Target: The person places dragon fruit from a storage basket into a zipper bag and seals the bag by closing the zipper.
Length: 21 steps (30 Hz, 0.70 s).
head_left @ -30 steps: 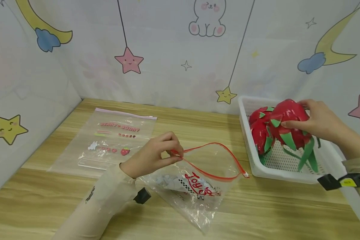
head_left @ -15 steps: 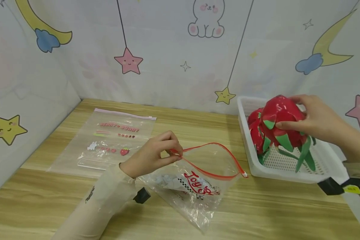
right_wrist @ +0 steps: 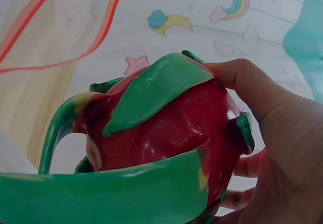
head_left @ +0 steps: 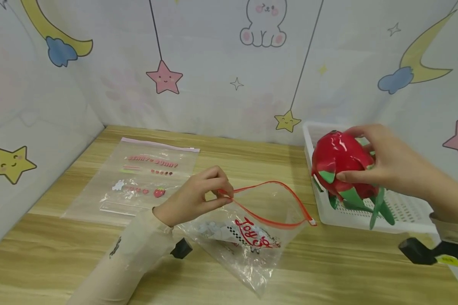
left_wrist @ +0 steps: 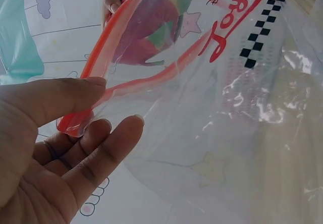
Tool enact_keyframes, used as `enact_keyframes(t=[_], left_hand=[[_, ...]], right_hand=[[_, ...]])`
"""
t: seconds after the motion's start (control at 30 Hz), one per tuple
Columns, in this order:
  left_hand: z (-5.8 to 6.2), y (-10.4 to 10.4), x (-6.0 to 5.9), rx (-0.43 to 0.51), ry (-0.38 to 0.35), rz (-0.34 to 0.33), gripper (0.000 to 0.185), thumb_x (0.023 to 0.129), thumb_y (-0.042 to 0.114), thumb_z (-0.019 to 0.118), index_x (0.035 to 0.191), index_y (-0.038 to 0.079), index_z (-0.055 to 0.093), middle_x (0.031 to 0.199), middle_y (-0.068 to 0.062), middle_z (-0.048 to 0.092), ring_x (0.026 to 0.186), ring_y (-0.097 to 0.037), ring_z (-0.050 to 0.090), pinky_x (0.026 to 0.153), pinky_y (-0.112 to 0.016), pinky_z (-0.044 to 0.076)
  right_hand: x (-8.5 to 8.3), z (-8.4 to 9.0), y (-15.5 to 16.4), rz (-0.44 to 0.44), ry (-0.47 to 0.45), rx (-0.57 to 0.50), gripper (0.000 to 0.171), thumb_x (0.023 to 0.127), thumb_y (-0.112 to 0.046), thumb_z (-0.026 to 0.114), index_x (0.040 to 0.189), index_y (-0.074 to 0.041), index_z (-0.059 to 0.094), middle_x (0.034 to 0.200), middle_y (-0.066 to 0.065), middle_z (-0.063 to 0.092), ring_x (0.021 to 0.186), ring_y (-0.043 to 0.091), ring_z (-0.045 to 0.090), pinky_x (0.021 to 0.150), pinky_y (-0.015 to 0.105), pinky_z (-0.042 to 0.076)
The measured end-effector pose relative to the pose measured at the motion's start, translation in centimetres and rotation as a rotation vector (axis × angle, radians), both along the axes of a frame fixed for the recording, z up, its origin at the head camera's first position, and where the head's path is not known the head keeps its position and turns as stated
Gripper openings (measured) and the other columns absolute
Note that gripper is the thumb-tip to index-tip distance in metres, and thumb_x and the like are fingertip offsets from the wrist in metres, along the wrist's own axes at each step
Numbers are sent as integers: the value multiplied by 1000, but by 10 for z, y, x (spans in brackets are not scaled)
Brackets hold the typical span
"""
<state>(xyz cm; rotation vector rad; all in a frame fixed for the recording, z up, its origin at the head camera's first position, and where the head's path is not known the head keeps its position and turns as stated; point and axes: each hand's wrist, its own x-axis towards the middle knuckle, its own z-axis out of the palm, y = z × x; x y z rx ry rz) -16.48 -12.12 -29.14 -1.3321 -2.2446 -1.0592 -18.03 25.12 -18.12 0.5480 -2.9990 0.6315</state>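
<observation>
Over the white basket (head_left: pixel 343 219), our right hand (head_left: pixel 389 163) grips one dragon fruit (head_left: pixel 337 159), fingers spread round it, probably because its bulk needs a wide hold. Our left hand (head_left: pixel 200 192) pinches the red-rimmed bag (head_left: pixel 252 262), which lets its mouth gape. We count one basket and two bags, the pink-topped bag (head_left: pixel 149 178) lying flat; more fruit may be hidden.

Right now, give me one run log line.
left hand: pinches clear plastic bag with red rim, mouth open | right hand: grips glossy red-and-green dragon fruit | fruit: outside bag, overlapping white plastic basket in head view
</observation>
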Motion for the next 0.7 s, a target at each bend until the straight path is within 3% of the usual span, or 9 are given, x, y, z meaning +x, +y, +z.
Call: enact_keyframes(t=[0.17, 0.47, 0.7], left_hand=[[0, 0, 0, 4, 1, -5, 12, 82, 2, 73, 88, 11, 66, 90, 1, 55, 83, -9, 56, 70, -21, 53], [0, 0, 0, 4, 3, -11, 13, 82, 1, 73, 88, 10, 66, 89, 0, 55, 82, -10, 56, 70, -21, 53], [0, 2, 0, 5, -6, -23, 13, 82, 0, 73, 88, 10, 66, 89, -1, 55, 82, -10, 57, 70, -20, 53]], right_hand=[[10, -2, -9, 83, 39, -15, 91, 67, -23, 88, 138, -1, 35, 133, 24, 38, 107, 45, 51, 58, 43, 59], [24, -4, -29, 179, 12, -68, 89, 65, -27, 90, 136, -10, 40, 124, 10, 49, 106, 31, 53, 60, 31, 59], [28, -8, -42, 166, -13, -1, 93, 65, -37, 89, 137, -9, 38, 117, 10, 55, 105, 27, 55, 64, 34, 60]])
